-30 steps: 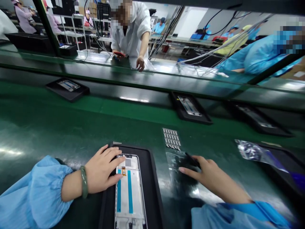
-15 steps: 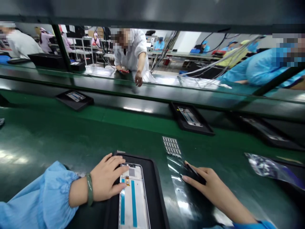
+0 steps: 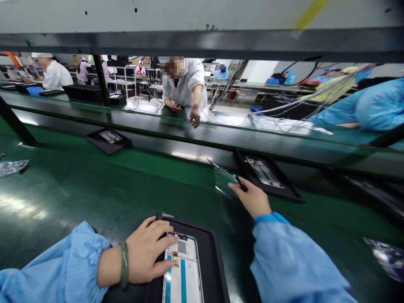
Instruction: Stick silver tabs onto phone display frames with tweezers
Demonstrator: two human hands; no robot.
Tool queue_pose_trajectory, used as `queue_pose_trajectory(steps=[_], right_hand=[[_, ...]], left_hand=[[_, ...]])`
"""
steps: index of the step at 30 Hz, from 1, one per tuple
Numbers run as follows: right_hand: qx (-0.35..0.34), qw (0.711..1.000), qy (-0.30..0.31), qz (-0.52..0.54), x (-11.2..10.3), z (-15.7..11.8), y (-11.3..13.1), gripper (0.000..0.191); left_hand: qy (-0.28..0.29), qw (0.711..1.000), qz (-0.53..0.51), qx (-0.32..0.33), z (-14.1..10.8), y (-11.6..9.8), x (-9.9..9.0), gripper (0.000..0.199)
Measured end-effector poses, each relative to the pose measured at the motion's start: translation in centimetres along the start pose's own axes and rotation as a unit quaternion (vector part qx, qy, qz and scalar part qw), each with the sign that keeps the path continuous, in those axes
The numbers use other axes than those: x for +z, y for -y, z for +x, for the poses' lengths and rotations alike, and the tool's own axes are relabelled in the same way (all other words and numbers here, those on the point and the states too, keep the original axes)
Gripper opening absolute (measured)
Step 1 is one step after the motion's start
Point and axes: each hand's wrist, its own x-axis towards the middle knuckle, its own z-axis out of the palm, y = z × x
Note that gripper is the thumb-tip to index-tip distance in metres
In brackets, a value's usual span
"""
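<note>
My left hand [image 3: 150, 251] lies with fingers spread over the upper left edge of a white phone frame [image 3: 192, 280], its fingertips touching the frame. Blue strips and a small gold-coloured flex part show on the frame, which rests in a black tray [image 3: 213, 261]. Farther forward and to the right, my right hand [image 3: 251, 195] is raised over the bench. Between its thumb and fingers are a slim black tool [image 3: 241, 184], whose kind I cannot make out, and a clear plastic sheet [image 3: 222, 181], tilted and blurred.
Black trays with phone frames stand at the back left [image 3: 109, 141], beyond my right hand [image 3: 271, 179] and at the right edge. Plastic bags lie far left [image 3: 14, 167] and far right [image 3: 386, 256]. A shelf [image 3: 202, 40] crosses overhead. Across the bench, a person in white [image 3: 186, 86] reaches forward.
My right hand has moved up and forward, lifting the clear sheet with its small labels off the bench. My left hand remains on the phone frame. The camera view has shifted.
</note>
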Motion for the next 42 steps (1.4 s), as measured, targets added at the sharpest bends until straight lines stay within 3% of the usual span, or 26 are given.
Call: queue_pose_trajectory(steps=[5, 12, 21, 28, 35, 42], right_hand=[[0.019, 0.999, -0.025, -0.016, 3.6, 5.9, 3.9, 0.05], [-0.008, 0.999, 0.018, -0.038, 6.5, 9.4, 6.3, 0.039], [-0.087, 0.995, 0.038, -0.043, 7.1, 11.6, 7.2, 0.035], [-0.13, 0.989, 0.056, -0.047, 7.9, 12.1, 8.1, 0.035], [-0.12, 0.988, 0.077, -0.057, 8.3, 12.7, 9.1, 0.035], [-0.104, 0.992, 0.063, -0.03, 8.4, 13.4, 9.3, 0.035]], left_hand=[[-0.008, 1.0, -0.014, 0.002, 0.0, 0.1, 0.4, 0.043], [-0.023, 0.999, -0.025, 0.007, 0.1, 0.4, 1.0, 0.044], [-0.014, 0.999, 0.01, 0.035, 0.2, 0.9, 1.2, 0.047], [-0.062, 0.996, 0.035, 0.055, 0.2, 1.7, 2.7, 0.045], [-0.07, 0.996, 0.029, 0.048, 0.1, 1.8, 3.2, 0.043], [-0.04, 0.999, 0.024, 0.026, 0.2, 1.4, 2.3, 0.044]])
